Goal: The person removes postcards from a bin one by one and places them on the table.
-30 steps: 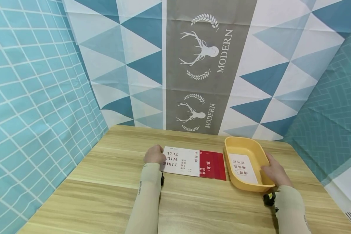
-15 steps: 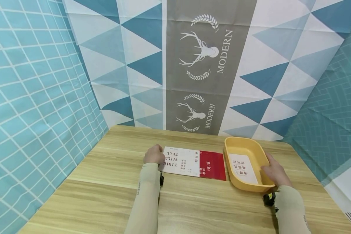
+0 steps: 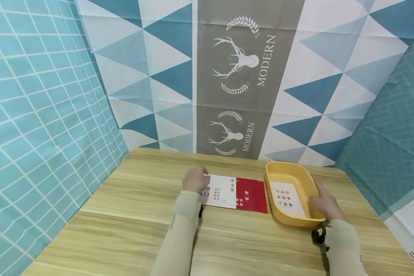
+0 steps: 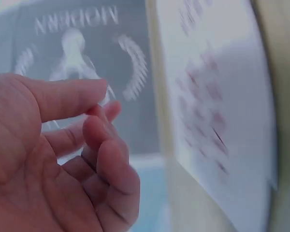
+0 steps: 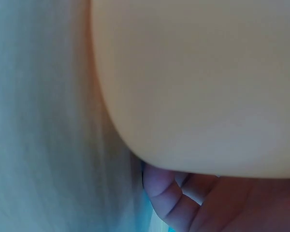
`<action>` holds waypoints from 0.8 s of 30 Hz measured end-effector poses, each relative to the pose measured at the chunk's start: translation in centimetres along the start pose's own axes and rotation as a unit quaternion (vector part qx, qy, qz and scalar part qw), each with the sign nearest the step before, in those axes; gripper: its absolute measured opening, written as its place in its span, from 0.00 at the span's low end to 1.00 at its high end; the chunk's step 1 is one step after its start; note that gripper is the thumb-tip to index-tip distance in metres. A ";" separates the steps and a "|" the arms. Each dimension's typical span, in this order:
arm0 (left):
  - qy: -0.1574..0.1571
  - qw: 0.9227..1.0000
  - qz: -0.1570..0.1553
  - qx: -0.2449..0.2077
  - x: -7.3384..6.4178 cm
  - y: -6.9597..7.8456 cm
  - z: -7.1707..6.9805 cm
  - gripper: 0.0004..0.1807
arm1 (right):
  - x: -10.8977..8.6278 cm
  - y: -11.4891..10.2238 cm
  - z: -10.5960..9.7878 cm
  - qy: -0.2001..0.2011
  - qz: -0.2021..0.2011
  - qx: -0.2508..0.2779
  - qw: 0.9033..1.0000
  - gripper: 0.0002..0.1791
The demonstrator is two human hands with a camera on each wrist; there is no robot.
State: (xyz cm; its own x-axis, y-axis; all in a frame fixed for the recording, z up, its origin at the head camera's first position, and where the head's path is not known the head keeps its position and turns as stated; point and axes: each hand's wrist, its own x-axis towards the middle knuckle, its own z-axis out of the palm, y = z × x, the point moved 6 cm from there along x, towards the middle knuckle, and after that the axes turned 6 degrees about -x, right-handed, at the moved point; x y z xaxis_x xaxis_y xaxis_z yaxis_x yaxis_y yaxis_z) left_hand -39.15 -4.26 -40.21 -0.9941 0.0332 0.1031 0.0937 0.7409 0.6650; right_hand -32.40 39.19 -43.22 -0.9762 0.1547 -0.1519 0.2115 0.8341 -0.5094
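A white printed card [image 3: 222,191] lies on the table, overlapping a red card [image 3: 251,195] to its right. My left hand [image 3: 195,179] is over the white card's left part and hides some of its lettering. In the left wrist view, its fingers [image 4: 117,166] curl loosely with the thumb close to them, and nothing sits between them. To the right stands a yellow plastic tray [image 3: 293,170], with another white card [image 3: 287,199] flat inside it. My right hand [image 3: 327,201] grips the tray's right wall, thumb inside; in the right wrist view its curled fingers [image 5: 166,193] show under the tray's outer side.
Everything rests on a wood-grain table [image 3: 124,222]. A patterned cloth [image 3: 234,76] with deer heads hangs along the back edge. Blue tiled sheeting [image 3: 45,115] borders the left side, and a teal sheet [image 3: 390,145] the right.
My left hand has left the white card's left edge and moved right and slightly up, over the card. The right hand and tray stay in place.
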 end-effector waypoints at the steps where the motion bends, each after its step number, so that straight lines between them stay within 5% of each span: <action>1: -0.008 1.000 0.024 -0.001 -0.4 1.3 0.4 0.13 | 0.0 0.0 0.0 -0.002 0.000 0.001 1.000 0.41; 4: -0.034 0.993 0.111 -0.009 -1.8 5.8 2.3 0.10 | 0.0 0.1 -0.1 -0.004 0.000 0.002 1.000 0.41; 7: -0.042 0.976 0.215 0.014 -3.8 10.7 4.6 0.07 | 0.1 0.1 -0.1 -0.004 -0.005 -0.002 1.000 0.41; 9: -0.048 0.957 0.280 0.057 -5.3 13.5 6.2 0.04 | 0.3 0.1 0.0 -0.003 -0.009 -0.003 1.000 0.41; 13: -0.072 0.904 0.398 0.142 -7.8 18.5 9.8 0.06 | 0.2 0.4 -0.2 0.003 -0.012 -0.005 1.000 0.41; 16: -0.101 0.876 0.437 0.179 -8.7 20.9 12.2 0.07 | 0.1 0.5 -0.2 0.003 -0.015 -0.003 1.000 0.40; 19: -0.130 0.874 0.423 0.200 -8.7 22.0 14.2 0.09 | 0.1 0.5 -0.2 0.006 -0.019 0.000 1.000 0.39; 24: -0.152 0.899 0.340 0.231 -8.1 21.7 16.8 0.11 | 0.1 0.1 -0.3 0.010 -0.025 0.005 1.000 0.39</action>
State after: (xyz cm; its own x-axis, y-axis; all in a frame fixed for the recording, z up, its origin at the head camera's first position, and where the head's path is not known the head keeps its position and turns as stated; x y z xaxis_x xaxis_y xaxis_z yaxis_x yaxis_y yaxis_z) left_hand -30.01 22.85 -39.05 -0.6908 0.7138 0.1155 0.7228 0.6771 0.1385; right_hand -32.50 39.46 -43.02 -0.9864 0.1237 -0.1084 0.1624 0.8362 -0.5238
